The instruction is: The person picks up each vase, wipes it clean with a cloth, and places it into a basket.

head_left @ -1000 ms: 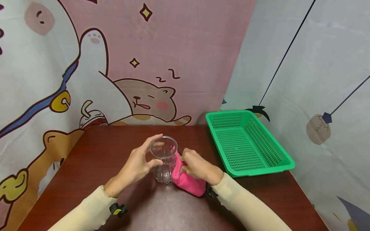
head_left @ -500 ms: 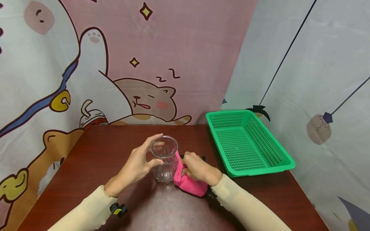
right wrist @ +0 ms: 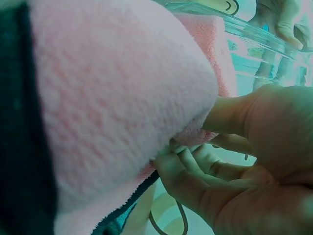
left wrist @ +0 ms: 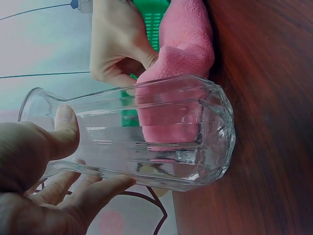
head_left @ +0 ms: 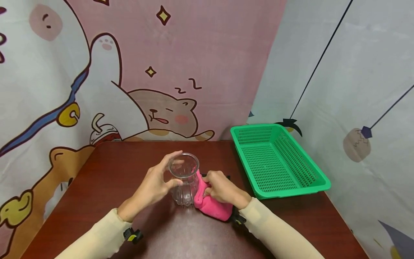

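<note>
A clear glass vase (head_left: 184,190) with a flared rim and ribbed sides stands upright on the table. My left hand (head_left: 156,181) grips it just under the rim, thumb on the near side and fingers round the far side. Pressed against the vase's right side is a pink cloth (head_left: 215,208) with a fuzzy face and a dark edge. My right hand (head_left: 221,186) pinches this cloth between thumb and curled fingers, as the right wrist view shows. Through the glass in the left wrist view, a folded part of the cloth (left wrist: 168,117) shows along the vase wall.
A green plastic basket (head_left: 253,180) with slotted sides stands at the right rear of the brown table (head_left: 113,172). Behind the table hangs a printed cloth backdrop (head_left: 220,72) with cartoon animals.
My right hand and the pink cloth have shifted very slightly down and to the right along the vase. My left hand keeps its grip, and the vase stays nearly in place.
</note>
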The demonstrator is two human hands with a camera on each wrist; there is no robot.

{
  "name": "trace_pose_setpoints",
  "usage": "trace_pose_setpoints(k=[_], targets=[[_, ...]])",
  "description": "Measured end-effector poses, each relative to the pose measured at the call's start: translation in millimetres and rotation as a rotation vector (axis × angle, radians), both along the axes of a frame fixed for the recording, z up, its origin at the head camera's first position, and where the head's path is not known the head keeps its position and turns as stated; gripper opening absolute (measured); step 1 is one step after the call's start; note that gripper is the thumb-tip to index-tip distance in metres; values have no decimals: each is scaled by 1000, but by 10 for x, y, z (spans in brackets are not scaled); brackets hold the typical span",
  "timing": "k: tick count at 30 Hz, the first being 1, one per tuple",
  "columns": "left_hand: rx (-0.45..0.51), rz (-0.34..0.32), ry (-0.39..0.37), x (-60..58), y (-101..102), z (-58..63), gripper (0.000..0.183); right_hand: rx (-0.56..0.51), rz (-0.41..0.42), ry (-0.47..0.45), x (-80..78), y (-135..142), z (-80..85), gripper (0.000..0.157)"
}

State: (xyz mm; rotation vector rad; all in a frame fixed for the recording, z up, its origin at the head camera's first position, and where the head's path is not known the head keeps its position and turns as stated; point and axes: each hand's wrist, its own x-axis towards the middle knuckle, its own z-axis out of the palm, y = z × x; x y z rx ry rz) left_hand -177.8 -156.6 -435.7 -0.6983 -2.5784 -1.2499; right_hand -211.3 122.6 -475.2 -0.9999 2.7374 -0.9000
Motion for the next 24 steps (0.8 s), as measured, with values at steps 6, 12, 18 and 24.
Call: trace_pose_setpoints(k=[6,12,18,24], targets=[[7,-3,1,-7,5,-6,103,-62,-24,30,18,20,18,26],[11,-3,8,-4,4,-1,101,-112,-42,36,21,16,57,31],[11,-4,11,6,3,4,101,-139,-67,53,51,4,130,38],[21,-11,13,0,4,3,102,-176,-91,87,70,-10,193,45]])
